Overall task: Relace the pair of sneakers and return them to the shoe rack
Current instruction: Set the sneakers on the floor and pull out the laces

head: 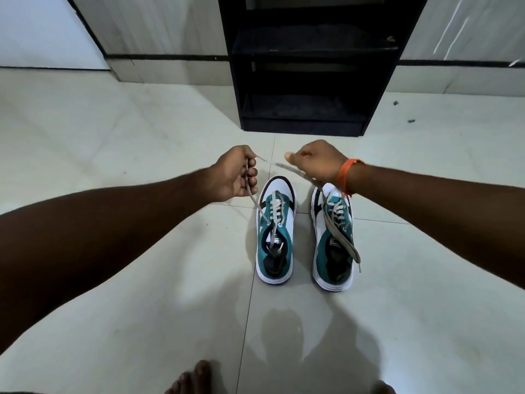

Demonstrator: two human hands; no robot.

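Two teal, white and black sneakers stand side by side on the tiled floor, toes toward the rack: the left sneaker [287,231] and the right sneaker [322,237]. Both carry grey laces through the lower eyelets. Above and left of the left sneaker's toe, my left hand [237,177] is closed on a lace end [252,196] that runs down to an eyelet of that shoe. My right hand [315,162], with an orange wristband, pinches another lace end [289,169] above the right sneaker's toe; this lace leads down toward the right sneaker. A loose lace end trails off that shoe's heel.
A black shoe rack [306,81] with open shelves stands against the wall just beyond the sneakers. Pale floor tiles [142,132] spread around. Small dark specks [410,120] lie right of the rack. My bare toes [196,376] show at the bottom edge.
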